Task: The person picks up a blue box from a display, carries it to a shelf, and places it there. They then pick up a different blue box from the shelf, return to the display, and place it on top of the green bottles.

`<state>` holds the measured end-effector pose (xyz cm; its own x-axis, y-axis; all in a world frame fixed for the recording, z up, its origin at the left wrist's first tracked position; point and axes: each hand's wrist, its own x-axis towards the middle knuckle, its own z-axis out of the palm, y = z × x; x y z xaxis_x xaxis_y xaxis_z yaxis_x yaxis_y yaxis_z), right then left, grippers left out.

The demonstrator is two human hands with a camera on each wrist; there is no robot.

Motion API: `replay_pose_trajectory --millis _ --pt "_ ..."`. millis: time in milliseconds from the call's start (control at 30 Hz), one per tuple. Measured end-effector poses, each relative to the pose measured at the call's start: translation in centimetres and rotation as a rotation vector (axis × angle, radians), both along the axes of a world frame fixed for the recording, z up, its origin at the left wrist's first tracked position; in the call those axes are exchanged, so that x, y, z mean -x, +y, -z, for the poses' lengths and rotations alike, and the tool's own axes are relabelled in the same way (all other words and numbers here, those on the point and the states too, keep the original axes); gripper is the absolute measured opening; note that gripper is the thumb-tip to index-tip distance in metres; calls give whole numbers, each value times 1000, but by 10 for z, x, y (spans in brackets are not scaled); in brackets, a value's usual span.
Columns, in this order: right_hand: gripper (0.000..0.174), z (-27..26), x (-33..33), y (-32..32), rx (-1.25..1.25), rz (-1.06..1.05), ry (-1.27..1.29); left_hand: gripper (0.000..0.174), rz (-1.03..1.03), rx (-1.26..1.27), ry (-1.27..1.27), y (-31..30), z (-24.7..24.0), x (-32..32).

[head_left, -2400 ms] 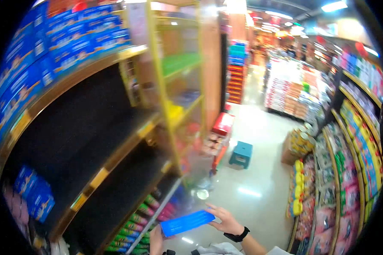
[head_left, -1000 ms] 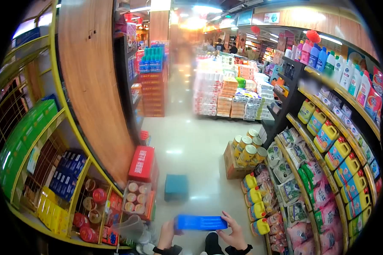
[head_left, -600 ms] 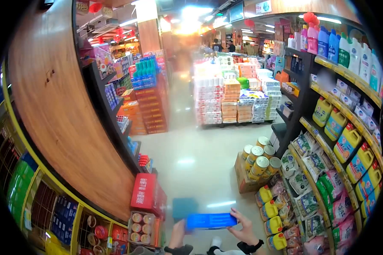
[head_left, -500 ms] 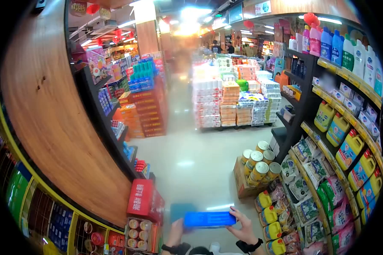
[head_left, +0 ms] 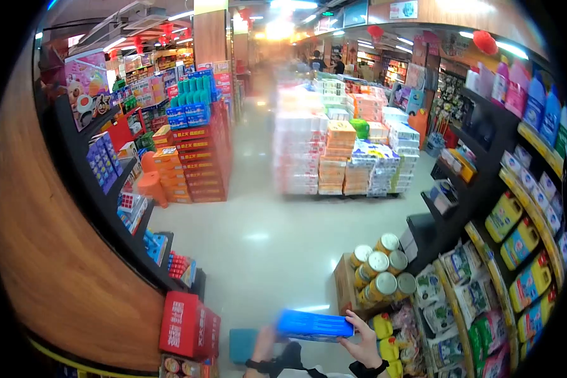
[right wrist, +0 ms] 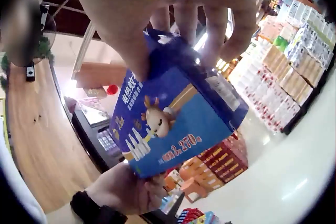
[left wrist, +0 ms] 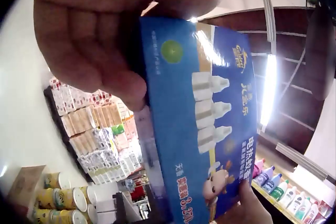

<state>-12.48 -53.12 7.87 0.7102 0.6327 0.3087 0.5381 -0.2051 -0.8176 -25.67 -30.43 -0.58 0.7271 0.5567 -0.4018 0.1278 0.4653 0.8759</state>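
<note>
A blue cardboard box of electric mosquito-repellent refills [head_left: 315, 324] is held between both hands, low in front of the body. My left hand [head_left: 264, 345] grips its left end and looks blurred in the head view. My right hand [head_left: 363, 345] holds the opposite end with thumb and fingers. Close up in the left wrist view, the box front [left wrist: 181, 98] shows three white bottles and a cartoon deer. The right wrist view has the box [right wrist: 178, 113] hanging under the right hand [right wrist: 173, 3], with the left hand [right wrist: 123, 190] at its lower corner.
A teal stool [head_left: 242, 346] and red carton [head_left: 186, 324] stand at the aisle's left. Yellow cans [head_left: 378, 277] sit in a carton at right, beside shelves of detergent jugs [head_left: 529, 280]. Stacked tissue packs [head_left: 340, 151] and red cases [head_left: 198, 164] stand farther along the shiny floor [head_left: 252, 246].
The head view has turned from the left-hand shelves to look down the aisle, and the store display has come closer. Both hands keep hold of the box throughout.
</note>
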Motion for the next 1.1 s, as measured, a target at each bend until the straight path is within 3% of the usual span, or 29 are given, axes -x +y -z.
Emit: replay_pose_trajectory --millis 133,167,300,400,433,767,900,1100 --pt "63 -35 -66 74 65 -9 -55 44 -51 33 -80 67 -23 -68" --pt "64 -29 -86 90 -14 -48 -61 46 -59 52 -76 87 -19 -84" --pt "68 -33 -142 159 -13 -47 -106 46 -61 -152 -96 155 -46 -137" --pt "59 -44 -167 199 -16 -53 -46 44 -115 -120 -110 191 -47 -153" --pt "65 -42 -177 209 10 -87 -58 42 -120 -91 -98 200 -51 -157" --pt "58 -1 -287 339 -63 -305 107 39 -337 -40 65 292 -41 -216" --pt "56 12 -341 405 -133 -343 185 38 -396 -116 109 345 -75 -267" --pt "55 -14 -437 516 -255 -445 133 39 -425 -149 72 440 -98 -338"
